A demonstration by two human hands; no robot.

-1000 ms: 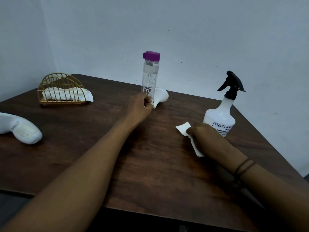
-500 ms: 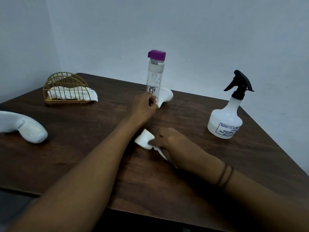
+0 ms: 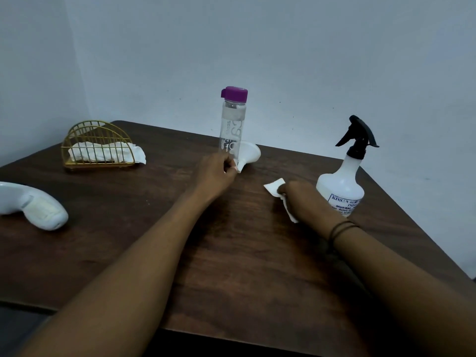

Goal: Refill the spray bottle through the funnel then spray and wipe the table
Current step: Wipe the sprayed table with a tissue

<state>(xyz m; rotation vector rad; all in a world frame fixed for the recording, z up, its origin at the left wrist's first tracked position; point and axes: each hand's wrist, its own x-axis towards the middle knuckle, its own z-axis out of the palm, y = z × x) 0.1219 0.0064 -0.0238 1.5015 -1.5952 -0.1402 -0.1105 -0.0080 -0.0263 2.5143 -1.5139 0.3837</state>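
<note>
The wiping step is in hand: the right hand point(image 3: 300, 195) presses a white tissue point(image 3: 275, 188) flat on the tabletop point(image 3: 231, 253), its grip closed round it, just beside the spray bottle point(image 3: 341, 186), which stands upright with its trigger head on. The left hand point(image 3: 219, 172) grasps the base of the purple-capped bottle point(image 3: 233, 124), the funnel point(image 3: 248, 154) lying on its side behind. Next, I judge, the tissue must sweep the unwiped wood while staying clear of the sprayer.

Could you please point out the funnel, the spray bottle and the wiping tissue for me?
funnel point(image 3: 250, 152): head view, on its wide mouth.
spray bottle point(image 3: 340, 185): head view, on its white body.
wiping tissue point(image 3: 274, 188): head view, on its exposed corner.
</note>
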